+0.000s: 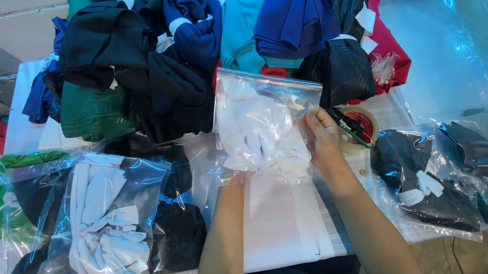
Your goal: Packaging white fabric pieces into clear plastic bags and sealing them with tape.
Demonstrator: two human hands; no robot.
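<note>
Both hands grip one clear bag [261, 123] of white cloth — right hand [324, 137], left hand [233, 174].

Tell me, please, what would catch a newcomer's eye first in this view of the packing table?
Dead centre, the clear plastic bag of white garments stands out, held up by the right hand at its right edge and the left hand, mostly hidden behind its lower left corner. Behind it, a heap of folded clothes in blue, teal, black and green fills the table's far side, and filled bags lie at the left.
</note>
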